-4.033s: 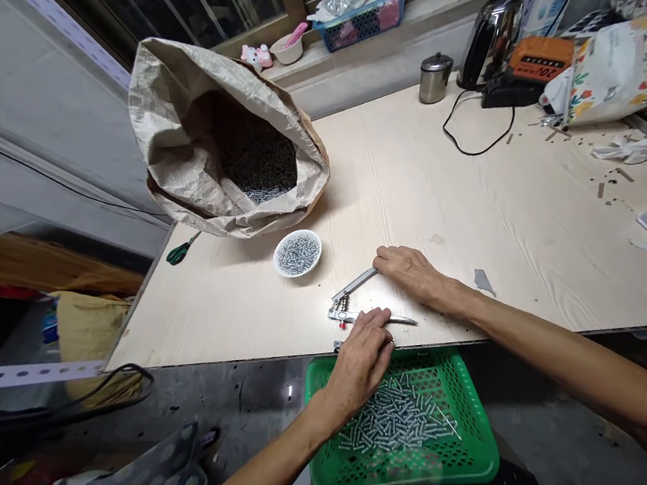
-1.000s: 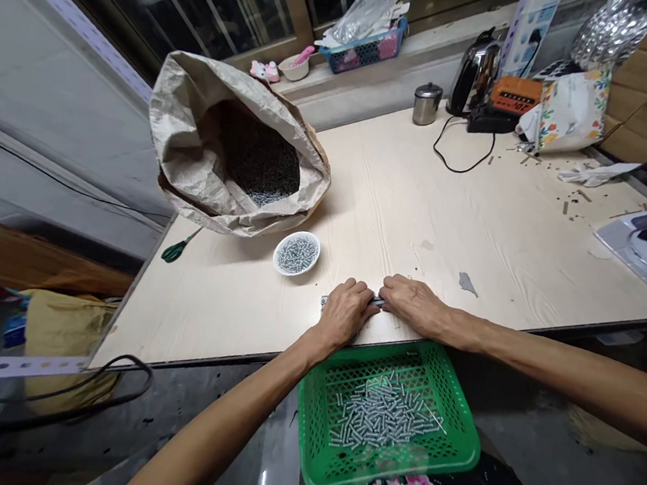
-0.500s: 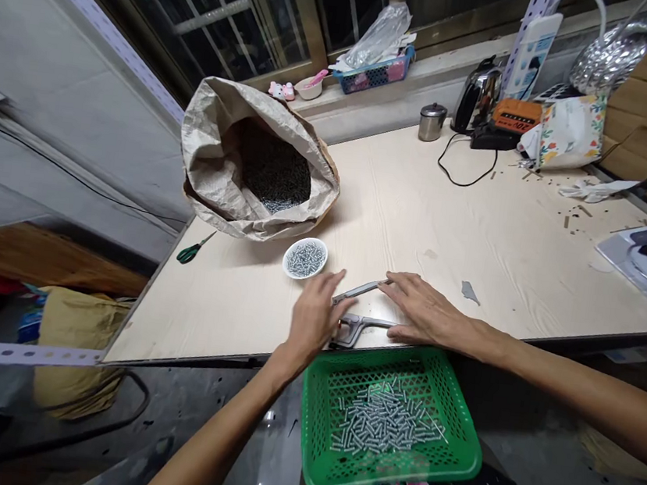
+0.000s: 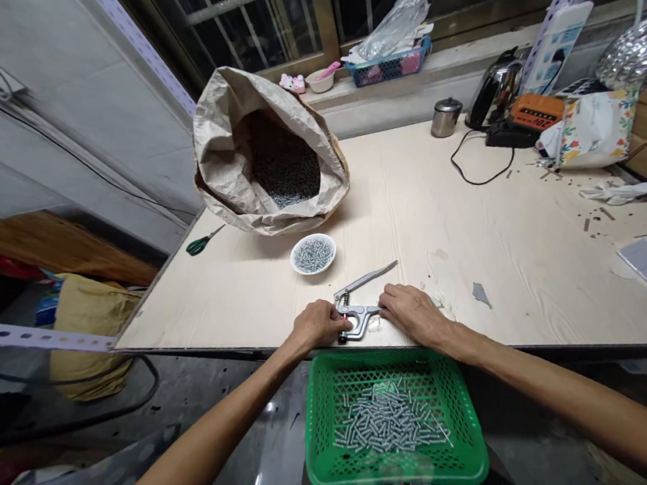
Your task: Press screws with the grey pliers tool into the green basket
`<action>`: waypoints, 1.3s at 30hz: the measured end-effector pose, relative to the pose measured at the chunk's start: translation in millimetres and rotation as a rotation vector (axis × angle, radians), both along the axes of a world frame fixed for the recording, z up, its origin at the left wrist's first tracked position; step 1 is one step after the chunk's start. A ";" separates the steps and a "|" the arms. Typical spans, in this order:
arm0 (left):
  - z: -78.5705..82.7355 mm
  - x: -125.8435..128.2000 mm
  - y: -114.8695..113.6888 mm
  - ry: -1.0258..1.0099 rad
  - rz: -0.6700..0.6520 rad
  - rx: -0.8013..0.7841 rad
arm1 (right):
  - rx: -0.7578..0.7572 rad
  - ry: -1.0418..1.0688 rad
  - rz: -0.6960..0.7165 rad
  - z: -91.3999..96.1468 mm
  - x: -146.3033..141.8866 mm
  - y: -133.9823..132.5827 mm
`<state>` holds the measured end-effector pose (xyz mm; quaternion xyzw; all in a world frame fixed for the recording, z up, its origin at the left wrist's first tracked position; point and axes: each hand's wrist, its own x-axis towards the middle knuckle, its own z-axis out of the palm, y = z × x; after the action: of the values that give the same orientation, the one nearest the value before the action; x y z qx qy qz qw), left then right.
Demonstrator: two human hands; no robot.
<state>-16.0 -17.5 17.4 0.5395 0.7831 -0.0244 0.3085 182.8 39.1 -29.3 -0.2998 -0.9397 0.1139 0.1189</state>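
A pair of grey metal snap-fastener pliers (image 4: 359,315) lies near the table's front edge, with a spring, a red part and a black tip at its head. Its upper handle stands spread away from the lower one. My left hand (image 4: 318,324) is closed in a pinch at the head; anything small between the fingertips is hidden. My right hand (image 4: 412,313) holds the end of the lower handle. Just below, a green plastic basket (image 4: 313,399) contains many small silvery springs or screw-like pieces (image 4: 390,420). Behind the left hand stands a white bowl (image 4: 293,262) of small metal pieces.
A large paper sack (image 4: 210,158) of dark metal pieces stands at the back left. Green-handled scissors (image 4: 199,244) lie near the left edge. A metal canister (image 4: 446,117), a kettle (image 4: 495,90) and an orange box (image 4: 537,111) are along the back.
My left hand has moved down to the pliers' head and pinched. My right hand has let go of the upper handle and closed on the lower one. The view has shifted slightly.
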 end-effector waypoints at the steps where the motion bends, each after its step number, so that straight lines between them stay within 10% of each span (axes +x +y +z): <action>1: 1.3 -0.9 4.0 0.020 -0.036 -0.011 | 0.018 -0.003 -0.006 -1.1 -2.3 2.4; 8: 23.1 -6.8 -10.9 0.430 -0.306 0.162 | 0.074 -0.002 -0.028 -3.6 -11.5 15.2; 13: 52.1 8.9 -52.1 0.120 -0.519 0.104 | 0.091 0.062 -0.034 -7.6 -10.3 16.0; 19: 53.1 -31.4 0.0 0.393 -0.219 0.412 | 0.157 0.133 -0.059 -16.6 -11.8 12.0; 25: 25.8 -60.8 61.0 0.417 -0.044 0.315 | 0.254 0.241 -0.092 -27.3 -13.0 10.1; 39: 23.3 -68.0 82.4 0.111 0.096 0.310 | 0.300 0.227 -0.131 -31.5 -16.1 9.0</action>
<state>-83.9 64.9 40.7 0.5403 0.8182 0.0816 0.1787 166.7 48.1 -60.9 -0.3246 -0.9051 -0.0025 0.2746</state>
